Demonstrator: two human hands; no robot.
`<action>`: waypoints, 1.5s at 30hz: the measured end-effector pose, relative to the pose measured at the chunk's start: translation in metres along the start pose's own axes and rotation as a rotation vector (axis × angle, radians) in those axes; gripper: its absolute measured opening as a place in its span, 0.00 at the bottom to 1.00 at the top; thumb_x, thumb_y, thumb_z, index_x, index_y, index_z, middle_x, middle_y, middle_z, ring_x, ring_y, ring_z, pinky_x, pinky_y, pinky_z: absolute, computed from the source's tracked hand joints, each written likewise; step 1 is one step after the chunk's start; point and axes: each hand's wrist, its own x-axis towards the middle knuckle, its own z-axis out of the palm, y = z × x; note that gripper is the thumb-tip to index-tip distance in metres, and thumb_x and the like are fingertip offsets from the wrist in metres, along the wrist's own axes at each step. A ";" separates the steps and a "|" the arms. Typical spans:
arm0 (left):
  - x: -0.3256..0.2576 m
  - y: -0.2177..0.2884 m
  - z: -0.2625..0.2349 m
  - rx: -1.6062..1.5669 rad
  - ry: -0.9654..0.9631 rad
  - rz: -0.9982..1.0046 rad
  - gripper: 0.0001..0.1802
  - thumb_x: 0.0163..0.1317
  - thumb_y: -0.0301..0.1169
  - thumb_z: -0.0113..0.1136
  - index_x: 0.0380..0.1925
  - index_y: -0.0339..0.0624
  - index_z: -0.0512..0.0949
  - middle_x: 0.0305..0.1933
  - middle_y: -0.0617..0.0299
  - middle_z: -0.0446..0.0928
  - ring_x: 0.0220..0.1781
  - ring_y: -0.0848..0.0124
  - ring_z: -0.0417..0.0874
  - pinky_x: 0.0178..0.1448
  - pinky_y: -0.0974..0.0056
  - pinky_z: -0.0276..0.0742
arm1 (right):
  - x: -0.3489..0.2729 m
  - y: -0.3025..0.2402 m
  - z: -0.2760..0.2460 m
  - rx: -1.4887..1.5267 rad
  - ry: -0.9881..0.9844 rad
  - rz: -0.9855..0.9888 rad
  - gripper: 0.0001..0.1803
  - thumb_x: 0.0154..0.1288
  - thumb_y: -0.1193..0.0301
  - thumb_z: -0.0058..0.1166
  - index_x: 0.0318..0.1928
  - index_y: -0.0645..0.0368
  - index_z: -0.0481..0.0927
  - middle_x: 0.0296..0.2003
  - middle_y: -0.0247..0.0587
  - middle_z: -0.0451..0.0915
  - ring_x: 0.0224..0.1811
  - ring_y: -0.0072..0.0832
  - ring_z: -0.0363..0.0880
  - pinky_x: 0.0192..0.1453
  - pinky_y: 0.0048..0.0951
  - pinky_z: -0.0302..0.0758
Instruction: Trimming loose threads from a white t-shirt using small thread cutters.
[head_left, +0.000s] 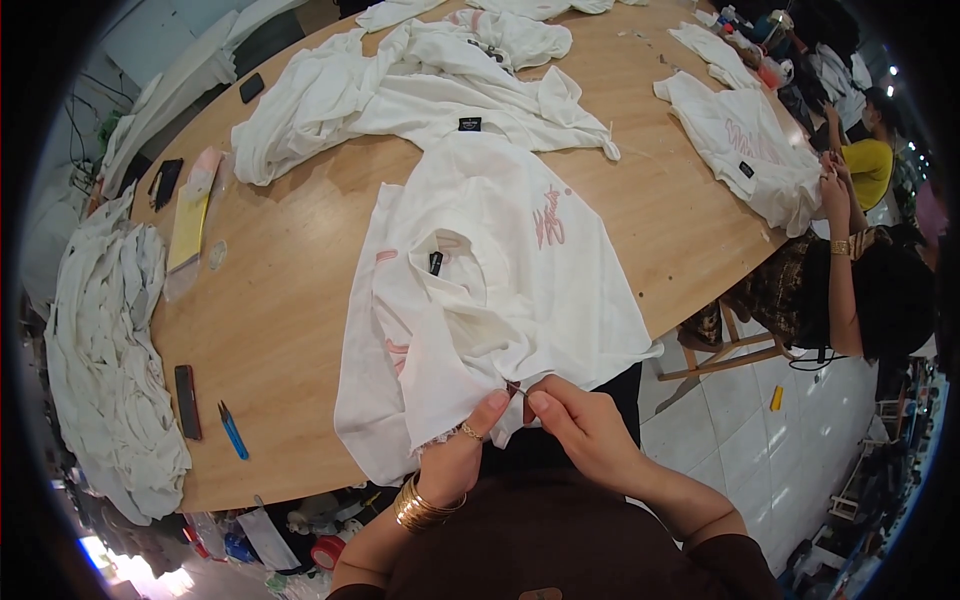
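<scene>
A white T-shirt with pink lettering and a dark neck label lies spread toward me, its near part bunched over the table's front edge. My left hand, with gold bracelets and a ring, pinches the shirt's cloth between thumb and fingers. Close beside it, my right hand is closed on a small, thin dark metal tool. The tool's tip meets the cloth by my left thumb. Its exact kind is hidden by my fingers.
More white garments are heaped at the back, with a folded pile at left. Blue-handled tweezers, a dark phone and a yellow pad lie on the wooden table. At right, a co-worker handles another shirt.
</scene>
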 end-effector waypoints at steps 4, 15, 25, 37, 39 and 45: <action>-0.001 0.001 0.001 0.040 -0.012 0.017 0.17 0.56 0.23 0.60 0.46 0.36 0.72 0.44 0.62 0.75 0.43 0.74 0.76 0.49 0.69 0.72 | 0.001 0.004 0.003 -0.048 0.035 -0.025 0.15 0.69 0.61 0.42 0.37 0.61 0.73 0.18 0.43 0.72 0.18 0.35 0.71 0.26 0.30 0.67; 0.002 0.006 -0.003 -0.075 -0.054 -0.170 0.22 0.58 0.23 0.56 0.53 0.35 0.66 0.51 0.56 0.72 0.53 0.66 0.74 0.59 0.63 0.69 | 0.000 0.005 0.003 -0.016 0.053 -0.034 0.16 0.69 0.60 0.41 0.37 0.60 0.73 0.19 0.43 0.73 0.18 0.37 0.71 0.25 0.31 0.67; 0.001 -0.004 -0.002 0.100 -0.033 0.035 0.16 0.57 0.27 0.61 0.45 0.35 0.73 0.42 0.62 0.76 0.44 0.73 0.75 0.49 0.69 0.71 | 0.000 0.000 -0.001 -0.077 0.057 -0.028 0.16 0.69 0.60 0.41 0.35 0.61 0.73 0.18 0.45 0.73 0.19 0.39 0.73 0.24 0.33 0.67; -0.003 -0.006 0.001 0.501 -0.090 0.264 0.13 0.61 0.31 0.58 0.42 0.34 0.75 0.38 0.62 0.76 0.40 0.73 0.75 0.45 0.69 0.71 | -0.001 0.011 0.003 -0.078 0.075 -0.031 0.17 0.68 0.60 0.43 0.31 0.62 0.72 0.15 0.46 0.69 0.17 0.40 0.70 0.22 0.33 0.64; -0.004 -0.006 -0.003 0.552 -0.105 0.268 0.12 0.61 0.30 0.57 0.41 0.34 0.75 0.38 0.62 0.76 0.40 0.73 0.75 0.45 0.69 0.71 | 0.000 0.014 0.003 -0.081 0.078 -0.038 0.17 0.68 0.60 0.44 0.31 0.62 0.71 0.15 0.46 0.68 0.16 0.38 0.67 0.22 0.33 0.63; -0.002 -0.008 -0.004 0.354 -0.081 0.143 0.10 0.59 0.27 0.58 0.40 0.35 0.75 0.38 0.63 0.77 0.40 0.73 0.76 0.46 0.70 0.71 | 0.001 0.011 0.005 0.019 0.104 -0.023 0.16 0.69 0.61 0.43 0.31 0.62 0.72 0.14 0.44 0.66 0.14 0.33 0.63 0.21 0.31 0.62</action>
